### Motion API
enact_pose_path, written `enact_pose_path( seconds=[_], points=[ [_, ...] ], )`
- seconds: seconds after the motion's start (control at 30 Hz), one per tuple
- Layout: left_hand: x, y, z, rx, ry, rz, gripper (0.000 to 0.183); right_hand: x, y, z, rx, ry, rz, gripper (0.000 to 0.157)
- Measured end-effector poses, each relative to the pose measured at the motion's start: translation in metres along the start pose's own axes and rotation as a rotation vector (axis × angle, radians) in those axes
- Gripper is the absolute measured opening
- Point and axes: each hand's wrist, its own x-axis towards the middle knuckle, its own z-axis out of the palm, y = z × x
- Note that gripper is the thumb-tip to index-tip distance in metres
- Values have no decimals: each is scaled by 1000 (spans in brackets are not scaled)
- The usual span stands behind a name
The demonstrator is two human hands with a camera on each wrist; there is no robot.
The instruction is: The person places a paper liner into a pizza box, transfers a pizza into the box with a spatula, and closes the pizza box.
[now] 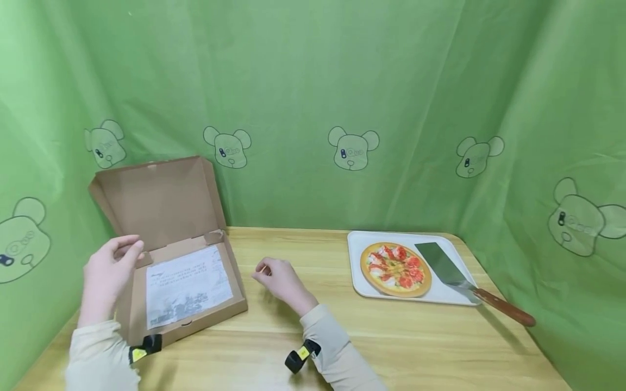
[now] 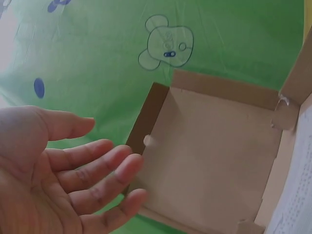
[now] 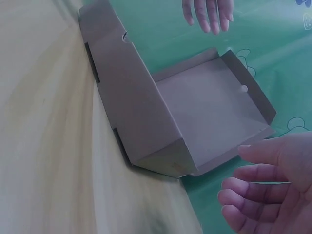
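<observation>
Head view: left hand [image 1: 110, 271] empty, fingers loosely spread; right hand [image 1: 286, 282] empty, relaxed. Open box [image 1: 215, 316] between hands, lid [image 1: 161, 203] raised beyond left hand. Probably best: steer lid by both sides, evenly.

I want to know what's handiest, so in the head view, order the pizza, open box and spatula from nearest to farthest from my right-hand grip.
1. Open box, to the left.
2. Pizza, to the right, on the tray.
3. Spatula, farther right, beyond the pizza.
</observation>
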Motion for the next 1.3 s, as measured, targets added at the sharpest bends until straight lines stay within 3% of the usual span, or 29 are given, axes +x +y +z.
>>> enact_pose_path(
  seconds=[0.07,0.23,0.33,0.67,0.77,1.07,1.3],
  points=[
    [0,3,4,13,48,6,50,-2,0,-3,-22,14,-12,18],
    [3,13,21,-60,164,-13,41,-6,4,-13,-61,42,-26,19],
    [3,19,34,-85,222,12,37,-9,9,-20,-77,58,-28,18],
    [5,29,83,-130,358,274,28,-18,29,-44,-178,141,-53,20],
    [6,33,97,-84,354,330,26,-22,34,-53,-187,160,-50,20],
    [6,45,137,13,239,501,20,-38,57,-78,-233,217,-22,21],
    [4,62,168,37,163,564,19,-54,83,-99,-272,255,15,21]
  ],
)
